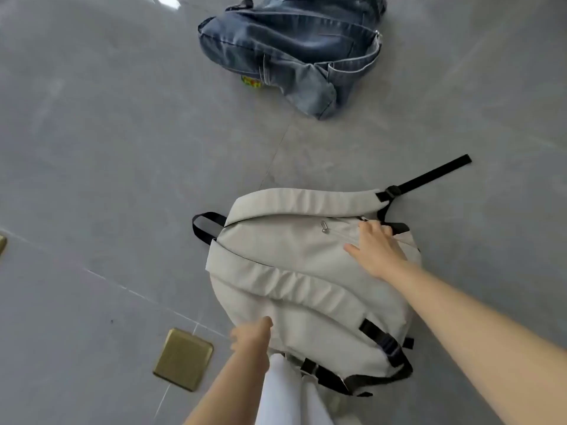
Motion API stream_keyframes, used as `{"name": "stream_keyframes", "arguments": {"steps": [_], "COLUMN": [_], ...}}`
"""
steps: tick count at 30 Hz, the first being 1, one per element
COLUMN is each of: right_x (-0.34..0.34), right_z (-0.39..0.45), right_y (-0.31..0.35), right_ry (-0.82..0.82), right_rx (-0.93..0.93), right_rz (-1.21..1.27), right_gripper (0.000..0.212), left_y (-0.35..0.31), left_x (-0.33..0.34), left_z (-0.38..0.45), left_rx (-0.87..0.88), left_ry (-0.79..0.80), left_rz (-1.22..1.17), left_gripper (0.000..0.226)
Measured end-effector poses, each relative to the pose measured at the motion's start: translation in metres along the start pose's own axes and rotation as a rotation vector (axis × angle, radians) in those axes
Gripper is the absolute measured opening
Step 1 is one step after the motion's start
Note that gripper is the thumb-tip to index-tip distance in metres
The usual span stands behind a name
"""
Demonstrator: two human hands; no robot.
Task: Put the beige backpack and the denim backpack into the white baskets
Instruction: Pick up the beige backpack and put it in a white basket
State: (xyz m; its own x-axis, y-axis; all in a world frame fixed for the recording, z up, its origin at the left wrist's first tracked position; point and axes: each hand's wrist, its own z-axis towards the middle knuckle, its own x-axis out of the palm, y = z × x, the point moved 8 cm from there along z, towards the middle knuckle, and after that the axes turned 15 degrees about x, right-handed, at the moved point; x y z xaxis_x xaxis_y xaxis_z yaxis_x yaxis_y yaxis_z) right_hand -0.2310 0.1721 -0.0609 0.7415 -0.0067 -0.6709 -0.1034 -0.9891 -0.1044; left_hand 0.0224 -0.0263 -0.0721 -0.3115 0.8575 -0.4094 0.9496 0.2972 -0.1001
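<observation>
The beige backpack [294, 265] lies on the grey floor, back panel up, with its padded straps and black webbing showing. My right hand [376, 250] rests on its upper right part near the zipper, fingers curled over the edge. At the near left edge of the bag my left hand [253, 337] touches the fabric; I cannot see whether its fingers grip it. Farther off, at the top of the view, the denim backpack [291, 47] lies crumpled on the floor. No white basket is in view.
A brass floor plate [183, 358] is set in the grey tiles left of the beige bag, and another brass edge [1, 245] shows at the far left. A small yellow-green object [251, 82] peeks from under the denim bag. My white trouser legs [282, 394] stand below.
</observation>
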Motion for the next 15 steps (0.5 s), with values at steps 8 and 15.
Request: {"name": "stream_keyframes", "arguments": {"steps": [8, 15], "right_x": [0.017, 0.005], "right_z": [0.027, 0.023], "right_y": [-0.001, -0.011], "right_ry": [-0.044, 0.016], "right_rx": [0.031, 0.057], "right_rz": [-0.071, 0.0], "right_gripper": [0.067, 0.036], "left_y": [0.001, -0.004], "left_x": [0.02, 0.013], "left_z": [0.023, 0.006], "left_rx": [-0.016, 0.04], "left_ry": [0.033, 0.036], "left_rz": [-0.318, -0.464], "left_gripper": [0.032, 0.013]}}
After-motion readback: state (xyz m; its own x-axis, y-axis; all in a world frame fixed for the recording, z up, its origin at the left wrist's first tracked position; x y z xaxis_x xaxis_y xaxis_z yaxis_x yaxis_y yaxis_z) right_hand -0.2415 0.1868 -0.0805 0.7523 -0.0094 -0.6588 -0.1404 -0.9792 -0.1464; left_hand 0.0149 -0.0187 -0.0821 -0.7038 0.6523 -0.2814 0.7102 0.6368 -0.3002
